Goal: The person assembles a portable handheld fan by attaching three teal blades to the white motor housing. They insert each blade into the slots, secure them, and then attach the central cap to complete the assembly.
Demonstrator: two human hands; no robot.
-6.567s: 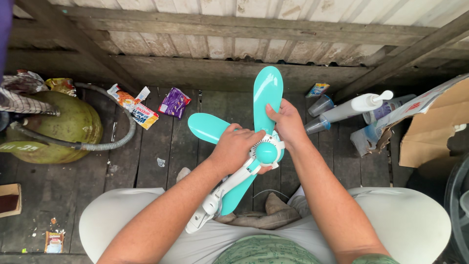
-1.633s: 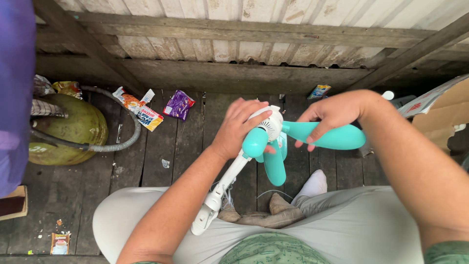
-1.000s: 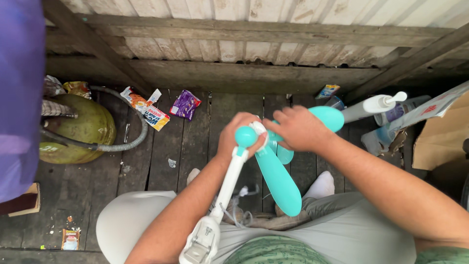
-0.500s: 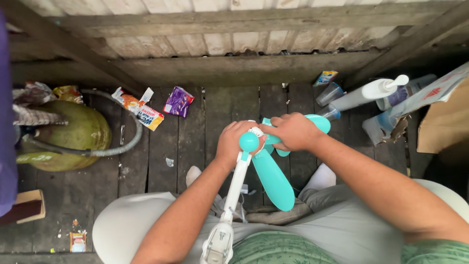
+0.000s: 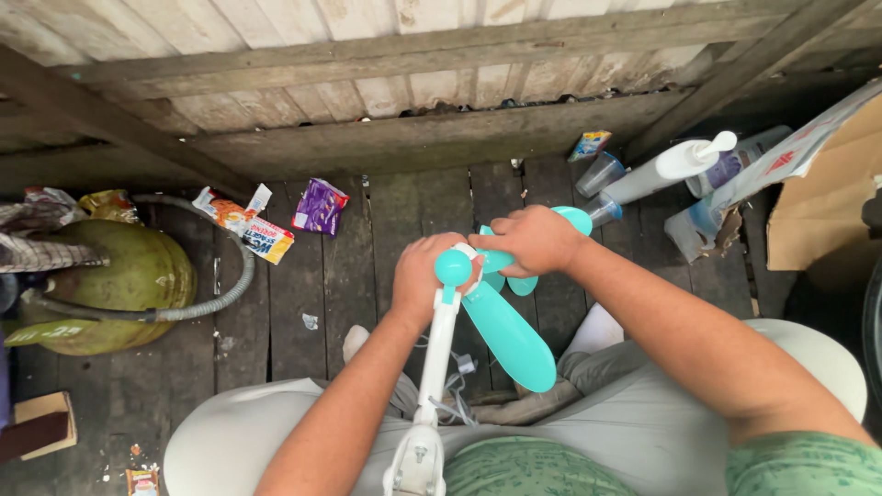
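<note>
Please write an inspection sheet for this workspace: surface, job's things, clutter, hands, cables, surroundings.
Surface: dark plank floor, worn.
Job's things: teal fan blades on a white stem with a teal hub, held over the lap.
Clutter: purple packet, orange wrapper, pump bottle, plastic cups, cardboard.
Hands: left hand grips the stem behind the hub; right hand grips a blade near the hub.
Cables: grey hose on the green gas cylinder; thin wires by the stem.
Surroundings: plank wall, white seat.

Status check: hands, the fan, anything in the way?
Left hand grips fan at hub. Right hand holds a teal blade. Nothing in the way; bottle off right.
</note>
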